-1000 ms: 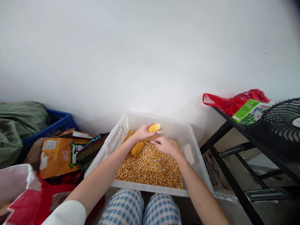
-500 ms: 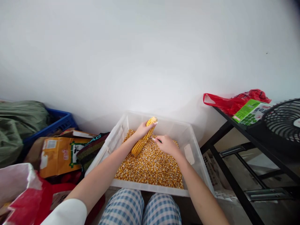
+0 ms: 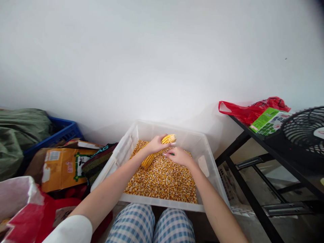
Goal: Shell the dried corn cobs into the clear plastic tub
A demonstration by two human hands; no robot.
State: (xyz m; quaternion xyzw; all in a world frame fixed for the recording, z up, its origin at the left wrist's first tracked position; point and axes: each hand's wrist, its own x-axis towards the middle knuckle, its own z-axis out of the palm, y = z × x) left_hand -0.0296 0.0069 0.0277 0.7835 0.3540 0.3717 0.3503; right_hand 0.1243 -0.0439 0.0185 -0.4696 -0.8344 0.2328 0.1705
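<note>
My left hand (image 3: pixel 157 144) is wrapped round an ear of corn (image 3: pixel 148 162), whose pale tip sticks out past the fingers. The cob slants over loose kernels (image 3: pixel 164 182) in a translucent plastic bin (image 3: pixel 177 203), yellow kernels still on its visible sides. Close beside the cob, my right hand (image 3: pixel 179 157) is closed on a small thin tool (image 3: pixel 172 154). Only a bit of its dark green handle shows; its working end is hidden behind the fingers and cob.
Left of the bin lie an orange carton (image 3: pixel 64 168), a dark mesh bag (image 3: pixel 98 163), a blue crate (image 3: pixel 68 130) and a red and white bag (image 3: pixel 30 209). On the right, a black table frame (image 3: pixel 250 189) carries a red plastic bag (image 3: pixel 245 113), a green box (image 3: pixel 269 121) and a fan (image 3: pixel 303 131).
The cob's tip has swung right and down, so the cob lies flatter. My left hand has shifted slightly right and down with it. The tool's metal shaft, visible before, is now hidden.
</note>
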